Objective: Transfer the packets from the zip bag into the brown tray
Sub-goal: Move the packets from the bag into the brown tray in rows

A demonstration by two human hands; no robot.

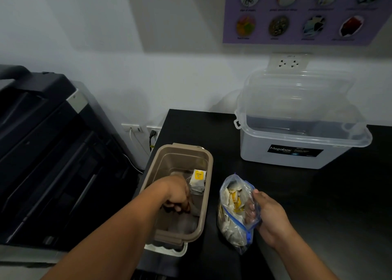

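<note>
Both hands are in my view. The right hand point(269, 216) grips the side of a clear plastic zip bag point(235, 226) with a blue seal strip, resting on the black desk point(307, 194) and stuffed with white and yellow paper packets point(232, 197). Just left of it, the left hand point(177, 194) reaches down into a rectangular brown plastic tray point(209, 173), fingers curled; blur keeps me from telling whether they hold anything. A small stack of the same packets leans against the tray's right wall, just past that hand. Farther back on the desk stands a clear plastic storage box point(286, 158), its lid point(297, 93) leaning up at the back. A dark office copier point(53, 141) fills the left side, and a purple poster point(297, 12) hangs on the white wall.
</note>
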